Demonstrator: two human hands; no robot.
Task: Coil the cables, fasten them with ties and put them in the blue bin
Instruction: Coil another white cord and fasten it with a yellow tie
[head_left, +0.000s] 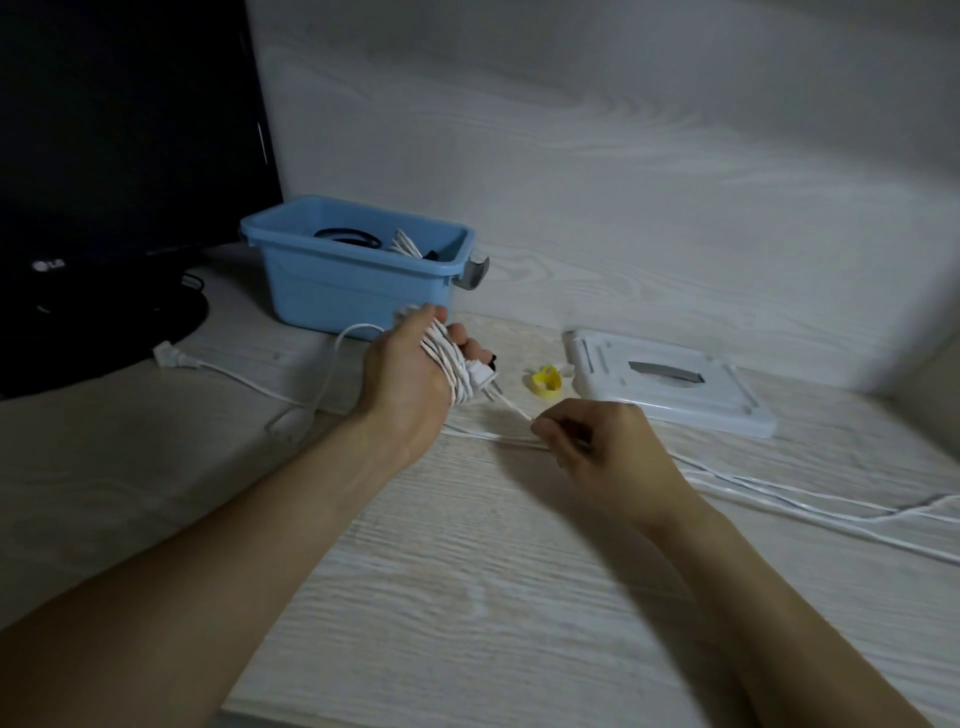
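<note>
A white cable (448, 361) is wound in several turns around my left hand (405, 379), which is raised just in front of the blue bin (332, 291). Its plug sticks out below my fingers. My right hand (592, 441) pinches the free strand of the same cable between thumb and fingers, a short way right of the coil. The rest of that cable (810, 504) trails off across the table to the right. A yellow tie (544, 382) lies on the table between the coil and the white lid. Inside the bin lie a black coil and a white coil.
The bin's white lid (670, 387) lies flat to the right. A dark monitor (114, 156) on a round stand fills the back left. Another white cable with a plug (174, 357) runs along the table from the left, passing under my left wrist.
</note>
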